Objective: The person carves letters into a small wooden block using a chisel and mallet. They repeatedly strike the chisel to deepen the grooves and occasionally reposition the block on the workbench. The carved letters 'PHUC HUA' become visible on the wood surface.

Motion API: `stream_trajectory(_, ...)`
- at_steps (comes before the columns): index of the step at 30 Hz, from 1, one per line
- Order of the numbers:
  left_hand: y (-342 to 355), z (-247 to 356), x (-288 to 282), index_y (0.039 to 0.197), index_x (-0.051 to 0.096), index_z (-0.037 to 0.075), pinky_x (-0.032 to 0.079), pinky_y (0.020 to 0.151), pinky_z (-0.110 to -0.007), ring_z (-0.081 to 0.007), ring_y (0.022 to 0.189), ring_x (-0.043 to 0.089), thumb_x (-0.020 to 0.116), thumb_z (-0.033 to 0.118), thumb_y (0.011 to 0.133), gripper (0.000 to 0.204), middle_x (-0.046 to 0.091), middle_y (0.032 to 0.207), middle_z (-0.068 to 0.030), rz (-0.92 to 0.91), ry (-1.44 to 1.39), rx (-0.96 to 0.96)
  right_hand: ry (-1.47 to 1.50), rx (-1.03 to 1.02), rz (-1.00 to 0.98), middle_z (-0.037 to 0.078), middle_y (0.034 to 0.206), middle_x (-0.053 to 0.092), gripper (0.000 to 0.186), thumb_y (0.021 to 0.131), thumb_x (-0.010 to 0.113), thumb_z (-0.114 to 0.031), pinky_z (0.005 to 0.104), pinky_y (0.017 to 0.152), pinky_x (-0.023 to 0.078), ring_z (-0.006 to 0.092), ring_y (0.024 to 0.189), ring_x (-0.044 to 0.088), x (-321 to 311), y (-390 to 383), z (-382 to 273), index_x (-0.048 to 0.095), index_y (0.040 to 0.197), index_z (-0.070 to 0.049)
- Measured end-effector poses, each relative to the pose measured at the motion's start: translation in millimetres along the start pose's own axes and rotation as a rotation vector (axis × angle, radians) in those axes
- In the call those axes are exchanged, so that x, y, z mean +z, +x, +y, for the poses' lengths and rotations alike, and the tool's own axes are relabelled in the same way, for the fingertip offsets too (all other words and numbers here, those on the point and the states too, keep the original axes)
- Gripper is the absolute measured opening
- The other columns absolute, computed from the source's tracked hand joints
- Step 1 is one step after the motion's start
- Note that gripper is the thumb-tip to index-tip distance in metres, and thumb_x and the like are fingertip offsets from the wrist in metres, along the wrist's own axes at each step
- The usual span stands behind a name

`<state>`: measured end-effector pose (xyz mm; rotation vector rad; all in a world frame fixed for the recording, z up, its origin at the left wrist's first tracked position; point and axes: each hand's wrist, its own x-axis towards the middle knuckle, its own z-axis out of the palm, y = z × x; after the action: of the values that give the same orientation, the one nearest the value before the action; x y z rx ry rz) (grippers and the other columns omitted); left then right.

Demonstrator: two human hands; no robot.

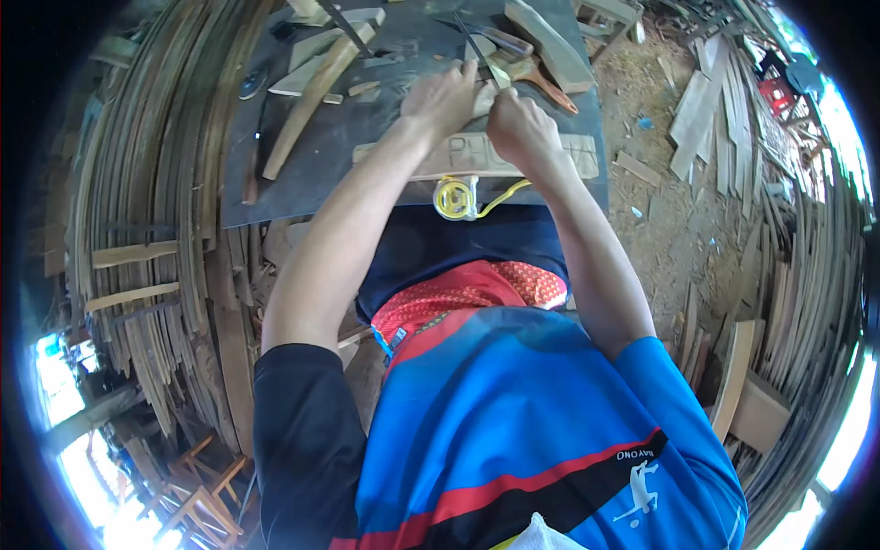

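Both my hands work close together over the dark tabletop. My left hand is closed on a small pale piece of wood, whose end shows between my hands. In my right fist is a narrow tool with a thin dark blade. The blade slants away and to the left past the left fingertips; the tool's handle is hidden in the fist. Beneath my wrists lies a flat wooden board with letters cut into its face. A yellow-and-clear round reel with a yellow strap sits at the near table edge.
A long curved wooden piece and offcuts lie left on the table. At the right are a thick wood block and an orange-brown handle. Stacked planks line the left; more boards lean at the right.
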<state>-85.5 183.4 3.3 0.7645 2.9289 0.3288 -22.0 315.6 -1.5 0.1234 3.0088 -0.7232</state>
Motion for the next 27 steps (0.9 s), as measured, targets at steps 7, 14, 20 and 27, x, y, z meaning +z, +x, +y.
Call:
stream_trajectory(7,-7,-7,28,0.124,0.047,0.002,0.055,0.086,-0.053,-0.0441,0.102,0.068,0.042,0.036,0.107,0.038,0.065,0.119,-0.0275,0.066,0.034,0.115,0.026,-0.035,0.06,0.036,0.089,0.067,0.027,0.099,0.047,-0.019,0.0599,0.08,0.053,0.0531,0.086,0.067,6,-33,11,0.059,0.103,0.005)
stream_trajectory(14,3,-7,27,0.123,0.048,0.002,0.055,0.087,-0.053,-0.0452,0.105,0.067,0.042,0.039,0.106,0.041,0.066,0.116,-0.0287,0.13,-0.017,0.154,0.038,-0.009,0.072,0.035,0.096,0.069,0.029,0.09,0.051,-0.015,0.0531,0.084,0.056,0.0481,0.093,0.07,1,-26,7,0.06,0.101,0.011)
stream_trajectory(20,8,-2,15,0.123,0.049,0.002,0.054,0.087,-0.055,-0.0464,0.102,0.068,0.04,0.045,0.107,0.047,0.068,0.111,-0.0306,0.099,-0.016,0.004,0.067,-0.057,0.077,0.037,0.092,0.067,0.027,0.095,0.044,-0.012,0.0582,0.085,0.053,0.0522,0.093,0.067,3,-9,8,0.058,0.101,0.01)
stream_trajectory(27,11,-14,18,0.127,0.048,0.001,0.053,0.092,-0.055,-0.0472,0.108,0.065,0.035,0.045,0.107,0.05,0.066,0.116,-0.0313,0.031,-0.005,-0.032,0.065,0.024,0.056,0.033,0.084,0.069,0.02,0.089,0.051,-0.01,0.054,0.076,0.057,0.0485,0.081,0.07,6,-90,15,0.058,0.097,0.008)
